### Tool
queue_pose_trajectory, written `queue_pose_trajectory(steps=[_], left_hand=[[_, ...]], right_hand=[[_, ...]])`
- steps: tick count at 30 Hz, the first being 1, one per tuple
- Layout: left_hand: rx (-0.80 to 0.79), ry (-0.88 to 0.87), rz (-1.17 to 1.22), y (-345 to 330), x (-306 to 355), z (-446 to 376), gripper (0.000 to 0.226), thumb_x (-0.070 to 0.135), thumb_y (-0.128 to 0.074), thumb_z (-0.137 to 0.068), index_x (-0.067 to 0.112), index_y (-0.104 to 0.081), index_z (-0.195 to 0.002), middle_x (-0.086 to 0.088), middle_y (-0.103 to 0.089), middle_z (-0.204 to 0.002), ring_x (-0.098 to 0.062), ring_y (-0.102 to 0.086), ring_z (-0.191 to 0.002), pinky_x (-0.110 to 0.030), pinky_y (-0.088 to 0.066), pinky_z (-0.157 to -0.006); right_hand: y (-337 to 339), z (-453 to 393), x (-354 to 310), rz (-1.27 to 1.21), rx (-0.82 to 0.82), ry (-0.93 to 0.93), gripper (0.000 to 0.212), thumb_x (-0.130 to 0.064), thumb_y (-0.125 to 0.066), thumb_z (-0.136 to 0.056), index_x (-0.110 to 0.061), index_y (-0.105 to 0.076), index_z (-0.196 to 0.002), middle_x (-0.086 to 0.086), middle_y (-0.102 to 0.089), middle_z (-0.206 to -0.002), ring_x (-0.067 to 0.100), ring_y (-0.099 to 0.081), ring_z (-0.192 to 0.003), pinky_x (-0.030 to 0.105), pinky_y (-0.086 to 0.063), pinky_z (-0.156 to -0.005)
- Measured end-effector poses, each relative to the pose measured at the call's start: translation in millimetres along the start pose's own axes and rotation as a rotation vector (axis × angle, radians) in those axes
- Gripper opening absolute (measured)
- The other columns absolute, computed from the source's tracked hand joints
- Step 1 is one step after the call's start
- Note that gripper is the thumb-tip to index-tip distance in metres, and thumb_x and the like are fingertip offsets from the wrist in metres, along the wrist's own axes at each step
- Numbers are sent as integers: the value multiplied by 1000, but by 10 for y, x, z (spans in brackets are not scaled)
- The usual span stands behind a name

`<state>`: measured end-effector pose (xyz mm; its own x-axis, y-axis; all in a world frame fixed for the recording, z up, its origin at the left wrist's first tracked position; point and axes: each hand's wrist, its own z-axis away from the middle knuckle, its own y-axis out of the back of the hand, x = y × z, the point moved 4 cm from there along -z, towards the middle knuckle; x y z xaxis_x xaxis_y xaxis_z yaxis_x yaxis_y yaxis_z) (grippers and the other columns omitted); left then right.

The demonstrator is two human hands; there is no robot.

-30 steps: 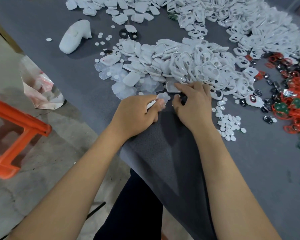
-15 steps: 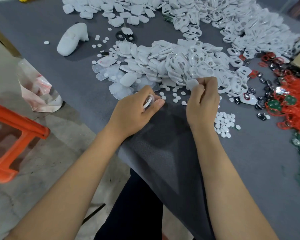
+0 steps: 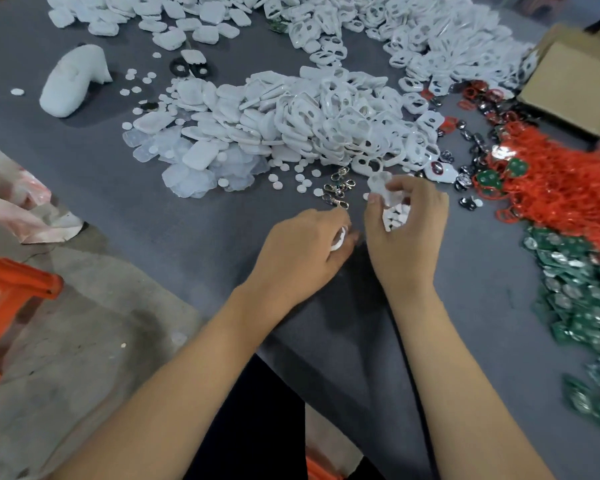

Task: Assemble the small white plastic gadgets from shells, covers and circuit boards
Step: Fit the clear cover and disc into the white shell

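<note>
My left hand (image 3: 302, 251) curls round a small white shell (image 3: 337, 240) whose rim shows between thumb and fingers. Just to its right, my right hand (image 3: 407, 226) pinches a thin translucent cover piece (image 3: 383, 188) and is raised over a cluster of small white discs (image 3: 395, 216). A large heap of white shells and covers (image 3: 291, 123) lies beyond both hands on the grey table (image 3: 187, 216). Green circuit boards (image 3: 582, 306) are spread at the right edge.
Red rings (image 3: 561, 188) pile up at the right, with a cardboard box (image 3: 575, 84) behind them. Metal clasps (image 3: 338, 190) lie just ahead of my left hand. A white foam block (image 3: 71, 81) sits far left. An orange stool (image 3: 11, 299) stands on the floor.
My right hand lifted a translucent piece from the pile edge and drew it back toward my left hand. The left hand kept holding its shell. The camera view shifted right.
</note>
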<state>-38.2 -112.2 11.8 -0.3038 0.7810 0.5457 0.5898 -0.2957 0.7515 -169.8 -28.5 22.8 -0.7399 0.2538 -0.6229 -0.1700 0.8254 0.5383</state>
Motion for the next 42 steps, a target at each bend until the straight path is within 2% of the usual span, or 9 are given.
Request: queue_pose_trajectory(steps=[5, 11, 16, 21, 24, 29, 33, 37, 42], left_hand=[[-105, -178, -20, -351, 532, 132, 23, 32, -74, -91, 13, -61, -94, -2, -62, -83, -26, -59, -74, -33, -35, -59], [-182, -247, 37, -682, 1028, 223, 22, 35, -54, -105, 15, -62, -110, -2, -60, -103, -24, -59, -89, -43, -47, -75], [-220, -283, 39, -878, 1394, 241, 23, 29, -47, -110, 14, -64, -113, -2, -59, -106, -24, -60, -84, -38, -47, -66], [-379, -406, -46, -1024, 1515, 294, 36, 35, -55, -104, 22, -63, -137, -3, -56, -128, -25, -62, -79, -31, -36, -62], [-388, -461, -76, -976, 1466, 388, 60, 47, -52, -100, 19, -50, -153, -10, -48, -135, -27, -61, -72, -35, -47, -62], [-263, -331, -25, -832, 1320, 483, 71, 63, -57, -92, 29, -49, -153, -1, -50, -115, -19, -59, -76, -35, -54, -63], [-245, -179, -85, -834, 1247, 501, 72, 56, -61, -89, 21, -49, -151, -1, -50, -118, -21, -52, -105, -36, -47, -88], [-259, -141, -52, -810, 1234, 502, 67, 43, -58, -84, 22, -47, -147, 2, -46, -138, -24, -39, -133, -42, -36, -110], [-255, -418, -12, -827, 1306, 545, 41, 30, -62, -93, 28, -65, -134, 5, -55, -146, -23, -39, -147, -45, -29, -121]], right_hand=[[638, 398, 324, 93, -62, -121, 28, -29, -67, -89, -23, -61, -115, -13, -62, -110, 18, -49, -105, 46, -46, -90], [1479, 1003, 635, 213, -12, -355, 22, -26, -71, -90, -27, -64, -111, -14, -63, -102, 12, -42, -102, 48, -47, -89], [1815, 1213, 793, 142, 67, -496, 22, -29, -69, -92, -24, -64, -113, -9, -65, -106, 19, -55, -103, 40, -49, -88], [1839, 1224, 772, 74, 117, -497, 22, -31, -66, -93, -27, -63, -115, -16, -63, -109, 19, -56, -106, 38, -49, -89], [1866, 1245, 778, 48, 139, -498, 23, -33, -64, -94, -26, -63, -116, -16, -63, -110, 24, -60, -106, 44, -52, -89], [1872, 1284, 759, 125, 84, -454, 21, -23, -70, -93, -19, -66, -113, -7, -65, -100, 29, -58, -100, 45, -51, -85], [1902, 1389, 635, 294, 83, -384, 27, -26, -77, -86, -16, -67, -110, -7, -63, -100, 24, -48, -103, 34, -39, -88], [1901, 1479, 616, 424, -24, -373, 45, -47, -80, -82, -18, -66, -113, 0, -61, -99, 30, -50, -98, 40, -40, -88], [1898, 1483, 586, 437, -45, -351, 44, -52, -75, -84, -21, -67, -114, -2, -61, -97, 30, -52, -96, 41, -39, -84]])
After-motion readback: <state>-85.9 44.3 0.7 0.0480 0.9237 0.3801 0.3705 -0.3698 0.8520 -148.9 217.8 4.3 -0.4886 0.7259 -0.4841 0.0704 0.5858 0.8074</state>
